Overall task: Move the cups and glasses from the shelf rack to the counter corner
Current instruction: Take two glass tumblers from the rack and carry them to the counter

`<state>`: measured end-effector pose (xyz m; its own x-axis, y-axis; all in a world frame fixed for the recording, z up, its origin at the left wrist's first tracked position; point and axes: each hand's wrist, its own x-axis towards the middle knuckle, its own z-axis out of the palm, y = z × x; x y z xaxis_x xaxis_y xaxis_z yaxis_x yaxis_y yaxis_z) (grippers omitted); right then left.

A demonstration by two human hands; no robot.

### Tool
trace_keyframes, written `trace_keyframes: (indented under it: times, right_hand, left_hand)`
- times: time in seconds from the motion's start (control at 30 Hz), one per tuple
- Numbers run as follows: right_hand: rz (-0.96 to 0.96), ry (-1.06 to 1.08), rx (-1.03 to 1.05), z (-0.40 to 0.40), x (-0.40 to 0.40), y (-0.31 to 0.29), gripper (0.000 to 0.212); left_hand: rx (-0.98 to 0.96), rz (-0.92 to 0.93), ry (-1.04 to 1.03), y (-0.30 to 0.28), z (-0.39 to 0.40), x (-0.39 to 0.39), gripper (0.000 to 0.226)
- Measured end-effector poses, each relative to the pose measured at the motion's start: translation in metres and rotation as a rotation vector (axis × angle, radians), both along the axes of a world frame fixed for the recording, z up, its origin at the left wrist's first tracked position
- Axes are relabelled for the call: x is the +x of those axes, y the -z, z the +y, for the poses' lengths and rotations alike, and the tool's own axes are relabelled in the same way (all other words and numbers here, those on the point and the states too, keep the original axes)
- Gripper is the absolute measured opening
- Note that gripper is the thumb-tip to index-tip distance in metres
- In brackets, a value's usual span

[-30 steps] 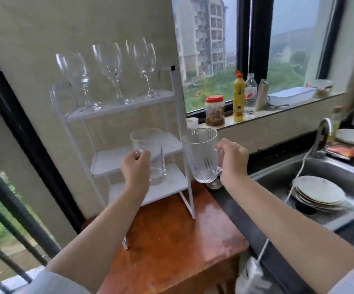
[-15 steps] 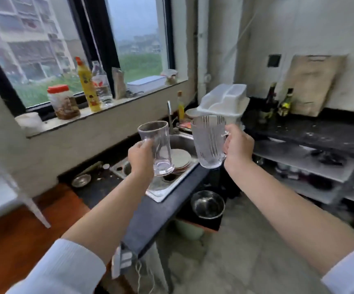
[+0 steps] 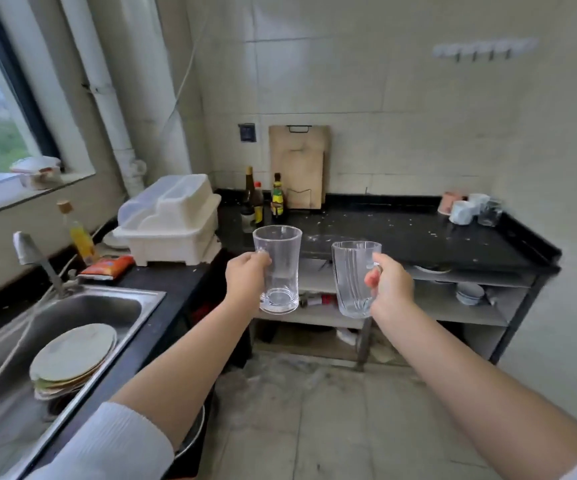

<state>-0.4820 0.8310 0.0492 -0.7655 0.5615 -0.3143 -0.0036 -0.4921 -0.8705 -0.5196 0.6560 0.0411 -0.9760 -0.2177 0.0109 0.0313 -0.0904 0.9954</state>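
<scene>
Your left hand [image 3: 247, 277] grips a plain clear mug [image 3: 277, 270] and your right hand [image 3: 389, 284] clasps a ribbed glass mug [image 3: 353, 278], both upright and empty at frame centre. At upper right, cups [image 3: 469, 207] cluster on the black counter [image 3: 401, 237]. At lower left, stacked plates [image 3: 72, 358] lie in the sink [image 3: 114, 310].

Both hands [image 3: 247, 277] [image 3: 389, 284] raised, outstretched, fingers curled in grips.

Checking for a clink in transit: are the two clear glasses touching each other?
Apart. The head view shows the plain glass in the left hand and the ribbed mug in the right hand, with counter and shelf visible between them.
</scene>
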Motion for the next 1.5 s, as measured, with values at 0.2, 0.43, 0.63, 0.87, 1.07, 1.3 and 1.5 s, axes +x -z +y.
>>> trace_keyframes:
  times: [0.2, 0.43, 0.63, 0.87, 1.07, 1.3, 1.5]
  right_hand:
    - [0.026, 0.163, 0.006, 0.103, -0.086, -0.006, 0.035]
    - [-0.032, 0.203, 0.091, 0.214, -0.177, -0.01, 0.039]
    - [-0.076, 0.281, 0.024, 0.307, -0.198, 0.018, 0.028]
    - [-0.12, 0.343, -0.005, 0.435, -0.23, 0.041, 0.018]
    - [-0.228, 0.334, 0.05, 0.557, -0.257, 0.068, 0.026]
    - [-0.35, 0.306, 0.088, 0.653, -0.302, 0.101, 0.024]
    - [-0.37, 0.241, 0.007, 0.715, -0.356, 0.129, 0.015]
  left_hand:
    - [-0.05, 0.013, 0.233, -0.004, 0.11, -0.114, 0.036]
    - [-0.132, 0.062, 0.473, -0.029, 0.226, -0.24, 0.039]
    - [-0.18, -0.068, 0.577, -0.007, 0.325, -0.299, 0.043]
    - [-0.255, -0.138, 0.673, 0.025, 0.467, -0.351, 0.047]
    - [-0.344, -0.193, 0.619, 0.035, 0.591, -0.4, 0.034]
    - [-0.488, -0.253, 0.659, 0.061, 0.692, -0.452, 0.023]
    - [-0.701, -0.434, 0.778, 0.076, 0.741, -0.504, 0.039]
